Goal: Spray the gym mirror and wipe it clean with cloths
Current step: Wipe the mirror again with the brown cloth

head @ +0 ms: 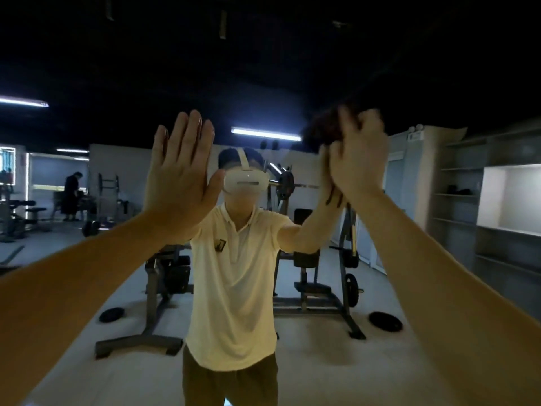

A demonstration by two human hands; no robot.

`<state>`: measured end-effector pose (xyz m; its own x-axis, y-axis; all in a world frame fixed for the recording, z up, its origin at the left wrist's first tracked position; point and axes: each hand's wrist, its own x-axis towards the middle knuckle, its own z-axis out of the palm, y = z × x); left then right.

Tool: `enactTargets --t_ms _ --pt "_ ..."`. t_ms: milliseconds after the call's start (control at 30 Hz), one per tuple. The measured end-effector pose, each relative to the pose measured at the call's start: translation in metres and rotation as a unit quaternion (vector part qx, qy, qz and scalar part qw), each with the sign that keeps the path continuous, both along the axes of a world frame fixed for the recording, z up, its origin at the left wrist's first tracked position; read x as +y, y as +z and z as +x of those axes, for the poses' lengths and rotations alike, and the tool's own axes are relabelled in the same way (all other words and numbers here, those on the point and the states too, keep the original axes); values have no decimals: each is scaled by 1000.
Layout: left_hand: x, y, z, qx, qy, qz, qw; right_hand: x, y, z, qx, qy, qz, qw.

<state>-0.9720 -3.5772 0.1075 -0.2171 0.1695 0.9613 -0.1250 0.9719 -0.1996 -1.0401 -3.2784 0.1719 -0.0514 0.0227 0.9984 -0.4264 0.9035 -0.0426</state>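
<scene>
Dim gym machines [322,273] fill the mirror [278,68] I face. My left hand [178,174] is flat at the glass, fingers straight. My right hand [357,159] bunches a dark cloth [322,127] against the mirror, beside my reflection's head.

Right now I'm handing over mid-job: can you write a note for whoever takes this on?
Left hand: open, fingers straight, palm flat toward the mirror.
Right hand: grips a dark cloth held high at the glass; that area is blurred.
Spray bottle: not in view.
Done: cannot tell how much has been wiped.
Left: finish wiping the mirror with the cloth.
</scene>
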Motion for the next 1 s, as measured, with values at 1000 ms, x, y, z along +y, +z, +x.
enactTargets --t_ms 1000 --pt "-15 2 7 -1 -21 -50 999 -95 -85 34 38 77 284 955"
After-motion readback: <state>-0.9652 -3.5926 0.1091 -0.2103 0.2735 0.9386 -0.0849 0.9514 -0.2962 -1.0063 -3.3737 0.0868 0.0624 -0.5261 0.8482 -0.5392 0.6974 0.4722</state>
